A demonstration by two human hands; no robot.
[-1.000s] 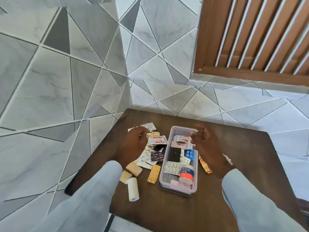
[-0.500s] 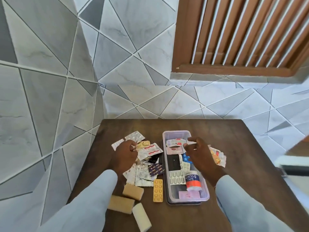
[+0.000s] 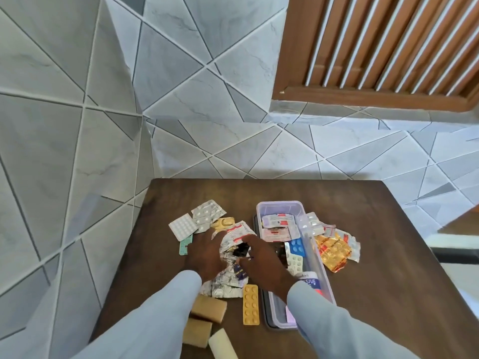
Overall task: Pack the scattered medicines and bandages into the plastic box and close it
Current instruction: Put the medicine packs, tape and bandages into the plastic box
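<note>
A dark brown wooden table (image 3: 363, 229) stands in a corner of grey marble-patterned tiled walls (image 3: 77, 125), below a brown slatted wooden shutter (image 3: 375, 47) at far right.

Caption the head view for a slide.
Both hands, left and right, reach into loose blister packs beside the open plastic box.

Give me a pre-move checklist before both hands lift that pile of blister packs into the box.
1. Box open, no lid on top: ok.
2. Both hands on the pile: ok; left hand and right hand rest on it.
3. Grip on the pile closed: cannot tell; fingers look spread.
4. Room in the box: not ok at the near end, where the tape stands; far end already holds sachets.
5. Strays outside the pile: not ok; yellow strip, bandage rolls and orange packs lie apart.
</note>
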